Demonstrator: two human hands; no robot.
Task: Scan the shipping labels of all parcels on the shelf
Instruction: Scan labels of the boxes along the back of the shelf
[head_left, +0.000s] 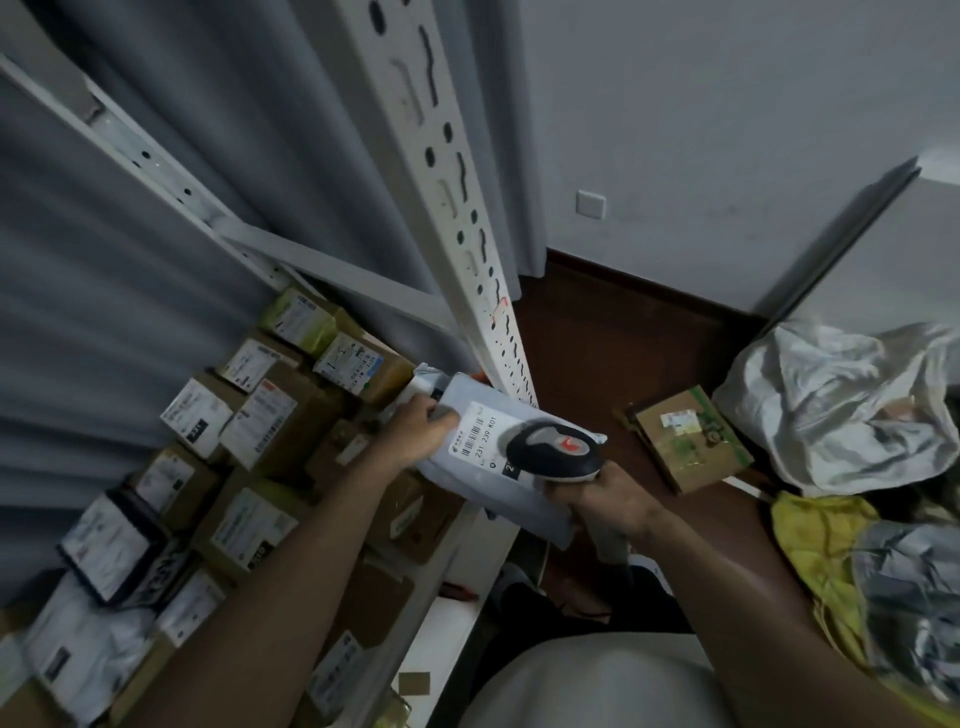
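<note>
Beside a white metal shelf (470, 218) crowded with labelled cardboard boxes, the left hand (418, 434) grips one grey parcel (480, 447) at the shelf's edge while the right hand (610, 501) clasps one scanner (558, 449) over its label (480, 431).

Two hands (421, 431), one scanner (553, 449), one grey mailer (467, 395), many labelled boxes (270, 431) on the shelf (457, 551).

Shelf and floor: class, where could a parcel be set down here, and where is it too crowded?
Free: the dark floor between the white shelf upright and the flat cardboard box. Crowded: the shelf's cardboard boxes sit packed together, and crumpled bags fill the right side.
</note>
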